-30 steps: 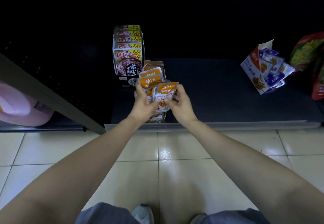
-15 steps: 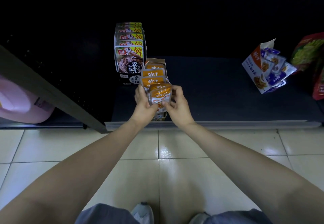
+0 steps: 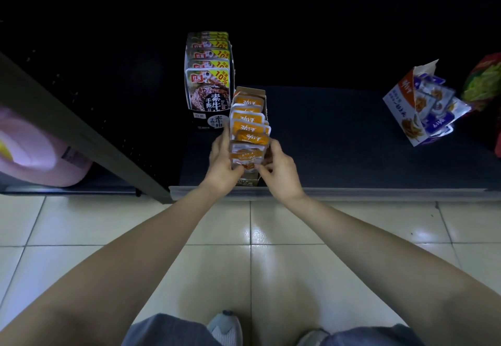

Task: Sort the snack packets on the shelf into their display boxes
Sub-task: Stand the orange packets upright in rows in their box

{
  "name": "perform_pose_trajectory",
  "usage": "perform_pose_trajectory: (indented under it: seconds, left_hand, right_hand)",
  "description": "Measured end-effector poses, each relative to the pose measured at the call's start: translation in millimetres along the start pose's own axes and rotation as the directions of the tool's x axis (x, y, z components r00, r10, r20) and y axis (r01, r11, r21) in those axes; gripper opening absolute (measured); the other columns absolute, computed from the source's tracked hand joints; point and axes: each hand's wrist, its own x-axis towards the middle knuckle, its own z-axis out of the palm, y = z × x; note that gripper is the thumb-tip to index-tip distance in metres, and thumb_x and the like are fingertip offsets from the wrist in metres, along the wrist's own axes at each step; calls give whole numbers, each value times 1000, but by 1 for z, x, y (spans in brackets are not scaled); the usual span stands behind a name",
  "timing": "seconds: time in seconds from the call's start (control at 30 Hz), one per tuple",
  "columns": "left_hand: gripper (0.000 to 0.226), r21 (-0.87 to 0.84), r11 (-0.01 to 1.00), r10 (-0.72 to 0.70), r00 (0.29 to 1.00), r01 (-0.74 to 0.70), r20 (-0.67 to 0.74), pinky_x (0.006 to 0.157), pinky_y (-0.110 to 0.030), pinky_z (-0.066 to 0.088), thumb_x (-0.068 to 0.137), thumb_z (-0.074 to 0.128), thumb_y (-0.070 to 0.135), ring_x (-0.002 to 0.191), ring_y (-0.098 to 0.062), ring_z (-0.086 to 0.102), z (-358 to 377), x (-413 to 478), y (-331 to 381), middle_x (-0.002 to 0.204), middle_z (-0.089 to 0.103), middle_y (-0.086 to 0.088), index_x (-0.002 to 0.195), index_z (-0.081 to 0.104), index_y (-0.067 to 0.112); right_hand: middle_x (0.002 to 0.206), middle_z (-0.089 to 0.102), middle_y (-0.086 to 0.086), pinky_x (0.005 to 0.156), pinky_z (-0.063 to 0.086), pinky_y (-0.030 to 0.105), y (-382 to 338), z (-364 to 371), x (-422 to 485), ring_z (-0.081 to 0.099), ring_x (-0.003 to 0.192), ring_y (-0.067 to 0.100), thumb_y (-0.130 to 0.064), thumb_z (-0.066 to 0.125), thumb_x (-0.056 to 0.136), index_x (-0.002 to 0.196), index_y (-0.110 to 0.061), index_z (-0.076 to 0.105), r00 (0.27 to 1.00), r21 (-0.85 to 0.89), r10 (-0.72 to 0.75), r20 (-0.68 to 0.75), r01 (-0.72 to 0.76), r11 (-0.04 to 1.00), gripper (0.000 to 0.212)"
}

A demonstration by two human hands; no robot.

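An orange display box [image 3: 262,96] stands on the dark bottom shelf [image 3: 339,150], filled with several orange snack packets [image 3: 248,119] in a row. At its front, my left hand [image 3: 223,160] and my right hand [image 3: 280,168] pinch the frontmost orange packet [image 3: 248,153] from either side, its lower part down in the box. Behind it to the left, a black display box [image 3: 207,124] holds several dark beef-snack packets [image 3: 208,88]. At the right, a tilted blue and white box [image 3: 409,107] spills blue packets [image 3: 436,101].
A grey shelf rail [image 3: 352,192] runs along the front edge. A dark upright post [image 3: 81,134] slants at the left, with a pink container [image 3: 35,156] behind it. Red and green bags [image 3: 485,80] sit at the far right. Pale floor tiles [image 3: 271,237] and my shoes lie below.
Both hands have moved the front orange packet down and back, from held above the box to tucked in against the row.
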Motion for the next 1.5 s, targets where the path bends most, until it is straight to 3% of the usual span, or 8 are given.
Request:
perform_pose_trajectory:
  seconds: [0.13, 0.3, 0.57, 0.77, 1.0, 1.2, 1.33, 1.5]
  left_hand:
    - [107, -14, 999, -42, 998, 42, 40, 113, -37, 21, 88, 68, 14, 147, -19, 10, 4, -1, -2, 160, 5, -10, 155, -13, 28]
    - [106, -15, 999, -35, 998, 36, 58, 104, -28, 21, 88, 69, 13, 147, -21, 11, 1, -2, -4, 158, 5, -11, 155, -12, 26]
    - [116, -34, 999, 44, 997, -42, 67, 106, -24, 19, 83, 76, 30, 132, 0, 12, -12, -14, -2, 157, 4, -7, 154, -16, 27]
    - [74, -8, 980, 199, 978, -200, -59, 95, -31, 48, 76, 74, 32, 120, -13, 42, -23, -16, -12, 134, 28, -4, 133, 27, 26]
    - [42, 200, 940, 305, 945, -278, -122, 75, -16, 42, 81, 76, 15, 89, -8, 46, -30, -21, -16, 117, 38, 0, 112, 48, 16]
    - [33, 106, 960, 270, 956, -259, -116, 64, -25, 50, 81, 77, 16, 70, -17, 55, -30, -21, -13, 91, 54, 4, 100, 51, 24]
    - [34, 80, 970, 236, 966, -229, -101, 65, -29, 52, 83, 76, 15, 69, -14, 55, -28, -22, -10, 83, 56, 4, 104, 51, 23]
    - [34, 99, 973, 216, 972, -207, -92, 64, -25, 49, 82, 77, 14, 64, -6, 50, -26, -23, -9, 79, 56, 7, 102, 50, 21]
  right_hand:
    - [121, 53, 2, 72, 55, 22, 0, -5, -2, 60, 92, 8, -15, 72, 85, 131, -15, 41, 996, 6, -75, -38, 75, 997, 56]
    - [97, 59, -2, 64, 50, 25, 3, -11, 0, 59, 76, 9, -20, 73, 85, 104, -15, 51, 998, -31, -57, -2, 57, 998, 30]
    - [88, 61, -3, 61, 54, 23, -2, -24, -3, 64, 73, 11, -23, 76, 82, 101, -15, 48, 998, 87, -49, 34, 46, 995, 35]
    - [93, 60, -3, 61, 50, 22, -3, -27, -5, 60, 72, 13, -16, 73, 85, 87, -11, 63, 991, 60, -116, 69, 112, 992, 11]
    - [80, 64, 3, 56, 52, 28, -9, -28, -1, 63, 65, 18, -23, 67, 90, 92, -14, 60, 999, 89, -16, 34, 12, 996, 12]
    - [78, 65, 1, 67, 56, 33, -15, -25, 8, 61, 69, 16, -18, 76, 83, 86, -15, 65, 1000, 62, 0, 18, -1, 998, 12]
    - [80, 64, 2, 70, 55, 30, -14, -31, 6, 60, 72, 15, -15, 71, 87, 114, -17, 66, 998, 47, -60, 36, 58, 997, 28]
    - [88, 63, -2, 66, 53, 30, -26, -41, 4, 58, 76, 9, -13, 67, 90, 92, -16, 69, 991, 79, -121, -64, 126, 989, 4]
